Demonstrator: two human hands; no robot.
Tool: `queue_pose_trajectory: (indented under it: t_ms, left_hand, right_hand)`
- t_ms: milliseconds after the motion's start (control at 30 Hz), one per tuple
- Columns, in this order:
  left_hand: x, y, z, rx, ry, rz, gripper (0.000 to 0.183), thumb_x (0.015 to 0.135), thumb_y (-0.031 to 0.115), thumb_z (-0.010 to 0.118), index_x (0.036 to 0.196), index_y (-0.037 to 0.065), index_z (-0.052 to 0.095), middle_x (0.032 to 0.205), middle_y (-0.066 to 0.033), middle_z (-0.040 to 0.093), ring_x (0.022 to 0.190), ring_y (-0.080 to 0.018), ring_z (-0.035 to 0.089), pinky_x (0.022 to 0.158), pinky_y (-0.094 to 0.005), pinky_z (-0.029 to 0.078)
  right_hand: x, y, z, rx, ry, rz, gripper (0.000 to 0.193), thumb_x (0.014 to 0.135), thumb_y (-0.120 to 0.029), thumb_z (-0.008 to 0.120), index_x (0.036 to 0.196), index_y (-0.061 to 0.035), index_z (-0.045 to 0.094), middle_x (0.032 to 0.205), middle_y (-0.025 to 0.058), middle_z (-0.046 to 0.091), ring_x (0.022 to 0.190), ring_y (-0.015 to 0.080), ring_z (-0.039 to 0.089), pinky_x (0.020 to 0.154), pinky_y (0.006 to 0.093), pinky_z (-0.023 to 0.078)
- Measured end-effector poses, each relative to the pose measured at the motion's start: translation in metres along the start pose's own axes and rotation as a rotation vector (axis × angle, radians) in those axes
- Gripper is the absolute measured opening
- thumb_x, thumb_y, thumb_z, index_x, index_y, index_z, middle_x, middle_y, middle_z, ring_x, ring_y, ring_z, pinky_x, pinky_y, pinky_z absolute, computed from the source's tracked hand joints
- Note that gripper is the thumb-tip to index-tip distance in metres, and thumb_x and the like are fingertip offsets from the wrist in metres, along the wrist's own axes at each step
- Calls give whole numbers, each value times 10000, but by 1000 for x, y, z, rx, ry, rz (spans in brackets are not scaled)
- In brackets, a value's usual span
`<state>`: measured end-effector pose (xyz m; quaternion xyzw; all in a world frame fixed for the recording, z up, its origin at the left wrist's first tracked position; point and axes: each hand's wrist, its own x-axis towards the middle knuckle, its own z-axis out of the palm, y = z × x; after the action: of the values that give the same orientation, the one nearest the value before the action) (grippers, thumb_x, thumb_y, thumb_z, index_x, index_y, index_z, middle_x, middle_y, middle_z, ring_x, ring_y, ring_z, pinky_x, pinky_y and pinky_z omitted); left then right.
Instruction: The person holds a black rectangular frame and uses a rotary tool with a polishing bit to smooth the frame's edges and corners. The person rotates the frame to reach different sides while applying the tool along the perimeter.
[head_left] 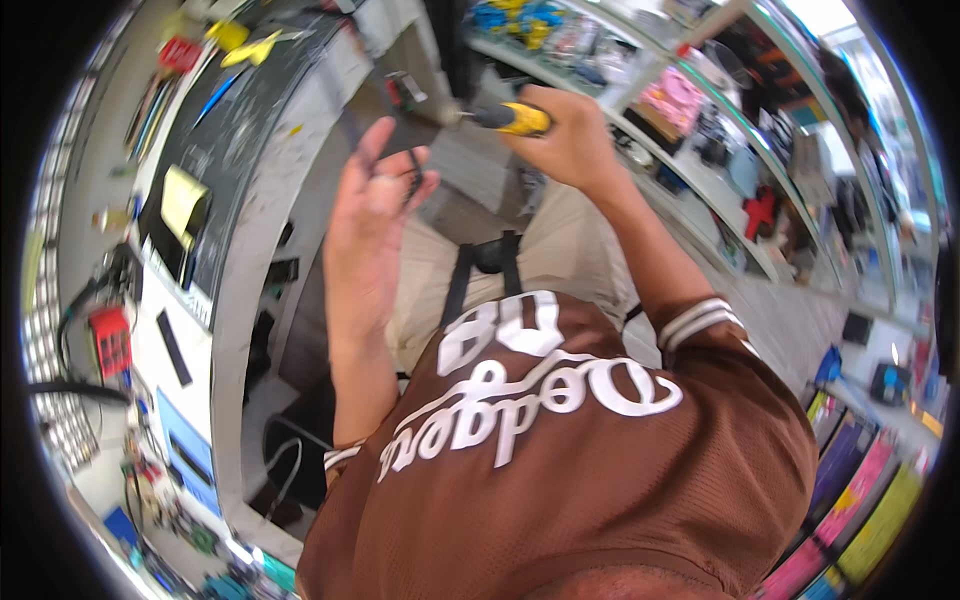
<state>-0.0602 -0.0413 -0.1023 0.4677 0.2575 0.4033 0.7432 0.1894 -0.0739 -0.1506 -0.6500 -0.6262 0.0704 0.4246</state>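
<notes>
- Shop interior: pale-edged, multi-tier display shelving (690, 197), packed with mixed goods, stands on the person's right.
- Work surface, left side: long workbench with a worn dark-grey mat (265, 90) and a pale, scuffed front edge. A curled pale-yellow sheet (185, 205) lies on the mat.
- Operator position: beige fabric trousers (565, 225) show below both hands, which are raised clear of the workbench.
- Hazard, contact: the working end of the yellow-and-black, slim-handled hand tool (525, 119) points toward the left hand. Sudden force or a slipping grip could drive it into the fingers.
- Hazard, loss: the thin, dark, bent piece (414, 178) at the left fingers could drop toward the lap or floor if finger pressure is light. Lack of any support beneath would be the cause.
- Right hand (572, 135): closed around the tool's handle; the working end projects to the left.
- Left hand (370, 215): partly open, fingers spread and bent, palm partly visible. Motion blur prevents confirming whether the thin piece is pinched or merely touched.
- Thin piece location: across the left fingers, near and below the tool's working end; exact kind indeterminate.
</notes>
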Motion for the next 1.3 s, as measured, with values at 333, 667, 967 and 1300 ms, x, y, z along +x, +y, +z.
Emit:
queue_pose_trajectory:
  t_ms: [333,667,967,1300]
  left_hand:
    - [-27,-5,1,165,150,-40,962,839,224,869,1549,-54,282,1235,-128,584,1136,-199,572,1061,-354,439]
    - [-30,-3,-8,159,156,7,982,831,275,881,1539,-64,291,1214,-126,589,1106,-196,566,1053,-363,438]
    - [-28,-2,-8,180,118,27,872,878,201,819,1556,-27,321,1250,-109,599,1125,-173,594,1022,-325,472]
    - [-15,1,7,35,122,-48,891,913,108,782,1565,-66,200,1148,-102,593,979,-138,597,898,-269,490]
  right_hand:
    - [-18,3,45,31,-112,-94,230,703,-147,825,849,-75,663,762,94,633,712,320,631,640,388,493]
    - [-2,6,61,10,-89,-146,238,706,-173,841,817,-86,650,756,80,635,715,306,634,654,397,497]
    - [6,2,56,-36,-41,-230,251,718,-208,843,817,-82,650,741,92,624,704,335,625,630,407,491]
    - [-4,5,46,-42,-42,-156,252,744,-155,848,911,-52,691,772,119,660,668,309,630,636,354,505]
